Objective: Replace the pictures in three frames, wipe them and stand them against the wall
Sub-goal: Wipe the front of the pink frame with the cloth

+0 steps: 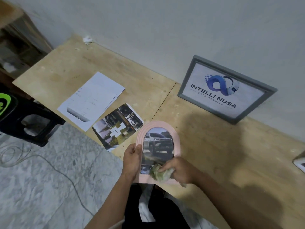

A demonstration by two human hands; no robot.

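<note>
Right grip: right hand (179, 171) clenched round a crumpled greenish cloth (160, 173), pressing it on the lower glass of the pink arched frame (158, 146).
Left grip: left hand (132, 158) grasps the frame's left rim, thumb on the front, holding it tilted over the near edge of the desk (214, 146).
Step in hand: wiping the second frame, judging by the car picture already inside.
Done: grey frame (226, 90) leans on the wall at the desk's far edge.
Next move: finish the wipe, then stand the frame beside the grey one.
Pending: white frame (300, 162) at the right edge.
Loose prints: photo sheet (117, 125) and papers (92, 98) near the left.
</note>
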